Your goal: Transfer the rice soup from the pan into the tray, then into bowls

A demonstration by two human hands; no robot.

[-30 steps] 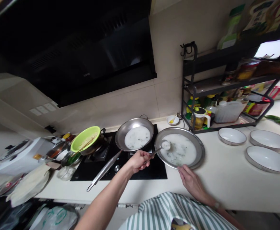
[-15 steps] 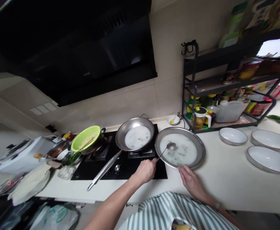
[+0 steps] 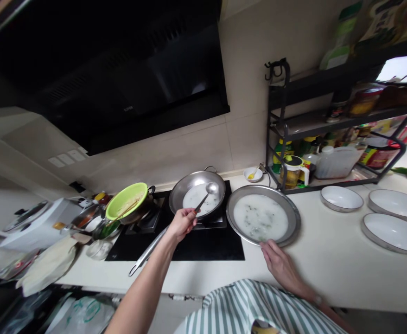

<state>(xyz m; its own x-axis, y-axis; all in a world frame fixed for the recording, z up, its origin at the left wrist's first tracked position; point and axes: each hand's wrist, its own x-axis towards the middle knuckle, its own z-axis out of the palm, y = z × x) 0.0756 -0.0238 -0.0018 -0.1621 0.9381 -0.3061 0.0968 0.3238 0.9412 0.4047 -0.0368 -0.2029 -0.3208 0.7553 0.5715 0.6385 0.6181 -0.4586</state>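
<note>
My left hand [image 3: 182,223] is closed round the handle of a metal ladle [image 3: 211,188], whose bowl is above the frying pan [image 3: 177,191]. The pan stands on the black stove with white soup [image 3: 193,199] and dark flecks in it, its long handle pointing toward me. To the right, a wide metal basin [image 3: 236,228] on the counter contains more white soup with green bits. My right hand [image 3: 276,260] pinches the near rim of this basin, its fingertips at the edge.
Several white bowls [image 3: 342,198] are on the counter at the right. A black rack [image 3: 328,185] with bottles stands behind, beside a small dish [image 3: 257,178]. A green strainer [image 3: 112,209] sits on a pot at the left. The black range hood [image 3: 155,106] hangs above the stove.
My left hand has moved the ladle from the basin leftward to above the frying pan, after dipping it in the basin's soup. My right hand has stayed at the basin's rim.
</note>
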